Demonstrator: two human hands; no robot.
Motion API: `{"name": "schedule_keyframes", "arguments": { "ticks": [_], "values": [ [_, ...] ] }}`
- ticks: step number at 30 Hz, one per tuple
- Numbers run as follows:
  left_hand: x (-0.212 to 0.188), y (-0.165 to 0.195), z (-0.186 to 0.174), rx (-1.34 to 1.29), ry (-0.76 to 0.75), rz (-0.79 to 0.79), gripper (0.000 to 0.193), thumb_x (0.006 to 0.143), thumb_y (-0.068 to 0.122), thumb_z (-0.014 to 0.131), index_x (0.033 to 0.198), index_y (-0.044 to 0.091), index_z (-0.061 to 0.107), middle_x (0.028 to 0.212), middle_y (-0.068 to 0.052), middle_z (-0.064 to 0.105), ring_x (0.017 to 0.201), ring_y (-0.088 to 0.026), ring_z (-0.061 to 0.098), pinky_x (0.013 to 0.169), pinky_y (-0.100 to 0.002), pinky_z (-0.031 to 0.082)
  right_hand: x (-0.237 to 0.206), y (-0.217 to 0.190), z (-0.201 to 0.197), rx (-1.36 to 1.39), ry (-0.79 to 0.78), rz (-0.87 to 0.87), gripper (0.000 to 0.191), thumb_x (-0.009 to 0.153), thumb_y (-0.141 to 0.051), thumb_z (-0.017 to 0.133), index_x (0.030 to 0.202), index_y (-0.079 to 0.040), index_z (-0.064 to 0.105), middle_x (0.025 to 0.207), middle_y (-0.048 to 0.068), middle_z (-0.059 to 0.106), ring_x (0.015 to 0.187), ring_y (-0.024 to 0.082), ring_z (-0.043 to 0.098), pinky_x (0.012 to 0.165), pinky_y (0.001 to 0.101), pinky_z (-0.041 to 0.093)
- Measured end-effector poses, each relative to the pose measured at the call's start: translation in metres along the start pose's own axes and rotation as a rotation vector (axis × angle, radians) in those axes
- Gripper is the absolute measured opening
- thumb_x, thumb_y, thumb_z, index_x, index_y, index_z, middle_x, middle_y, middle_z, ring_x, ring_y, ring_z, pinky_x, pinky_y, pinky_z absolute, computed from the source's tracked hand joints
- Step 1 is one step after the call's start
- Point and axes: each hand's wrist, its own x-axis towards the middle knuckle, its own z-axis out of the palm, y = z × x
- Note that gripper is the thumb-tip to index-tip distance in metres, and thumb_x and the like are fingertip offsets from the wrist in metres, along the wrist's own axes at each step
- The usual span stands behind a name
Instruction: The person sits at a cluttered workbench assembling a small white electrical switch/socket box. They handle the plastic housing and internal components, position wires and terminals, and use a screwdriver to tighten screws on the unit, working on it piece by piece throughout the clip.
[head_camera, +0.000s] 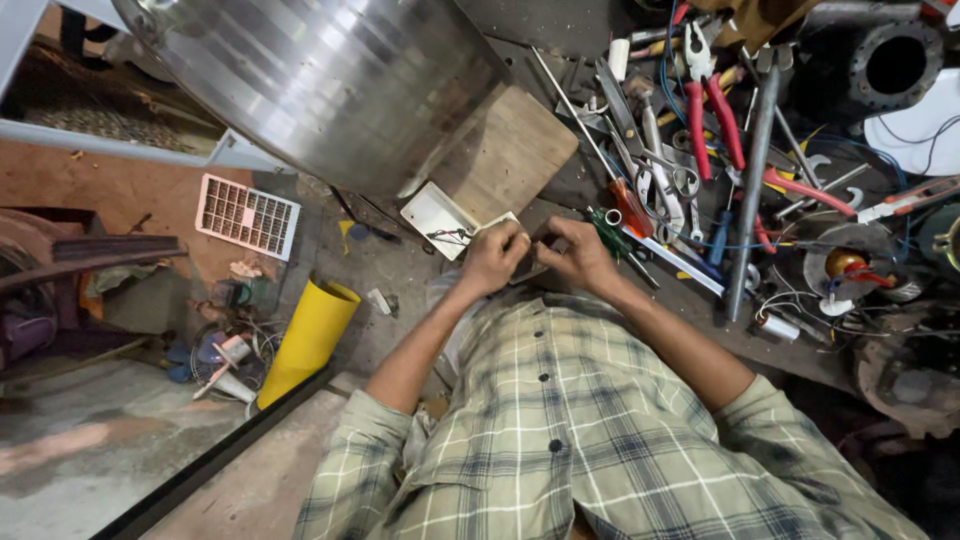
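One big steel drum (330, 80) looms over the wooden board (505, 150) and white box (437, 218). Left hand (493, 258) and right hand (578, 255) pinch a small dark part (536, 262) between them at the bench edge; work looks midway, screwdriver (612, 228) untouched.

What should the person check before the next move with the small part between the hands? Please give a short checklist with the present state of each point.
1. Both hands on the small part: ok; left hand and right hand meet around it.
2. Part clearly seen: cannot tell; fingers hide most of it.
3. White box within reach: ok; it lies open beside the left hand.
4. Screwdriver near: ok; it lies beside the right hand.
5. Free space on the workbench: not ok on the right; red pliers and other tools crowd it.
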Motion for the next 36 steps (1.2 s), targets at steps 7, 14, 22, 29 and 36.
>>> {"name": "schedule_keyframes", "arguments": {
  "ticks": [7,14,22,29,36],
  "values": [
    [-0.001,0.01,-0.01,0.005,-0.026,-0.004,0.022,0.096,0.024,0.063,0.09,0.003,0.066,0.081,-0.02,0.068,0.077,-0.039,0.069,0.066,-0.046,0.051,-0.005,-0.011,-0.001,-0.036,0.002,-0.039,0.018,0.092,-0.016,0.075,0.102,-0.002,0.069,0.092,0.013,0.069,0.081,0.026,0.069,0.065,0.0334,0.056],
    [-0.002,0.017,-0.01,-0.044,0.044,0.001,0.026,0.102,0.027,0.064,0.099,0.001,0.066,0.086,-0.013,0.067,0.071,-0.027,0.064,0.063,-0.039,0.048,-0.002,-0.015,0.001,0.106,0.08,0.101,0.018,0.092,-0.013,0.076,0.105,-0.002,0.075,0.089,0.008,0.069,0.08,0.018,0.064,0.067,0.0288,0.051],
    [-0.014,0.005,-0.009,-0.621,-0.059,-0.268,0.019,0.097,0.016,0.071,0.11,0.001,0.073,0.086,-0.001,0.072,0.071,-0.005,0.063,0.064,-0.021,0.05,0.004,0.001,0.003,0.263,0.039,0.14,0.012,0.093,-0.01,0.077,0.102,-0.002,0.078,0.089,0.004,0.07,0.081,0.011,0.064,0.073,0.0257,0.05],
    [-0.022,0.004,-0.005,-0.375,0.022,-0.1,0.018,0.1,0.018,0.07,0.104,0.0,0.071,0.087,-0.005,0.068,0.078,-0.01,0.06,0.069,-0.029,0.049,0.007,-0.003,0.012,0.732,0.24,0.43,0.012,0.1,-0.013,0.07,0.104,-0.003,0.072,0.09,0.002,0.068,0.08,0.01,0.063,0.071,0.0272,0.053],
    [-0.051,-0.008,0.002,-0.462,0.028,-0.128,0.017,0.099,0.017,0.069,0.105,0.001,0.071,0.09,-0.004,0.071,0.081,-0.009,0.068,0.072,-0.028,0.055,0.026,-0.007,-0.068,0.224,0.407,0.254,0.017,0.102,-0.015,0.07,0.114,-0.002,0.069,0.089,0.009,0.068,0.071,0.014,0.063,0.064,0.0321,0.052]
  ]
}}
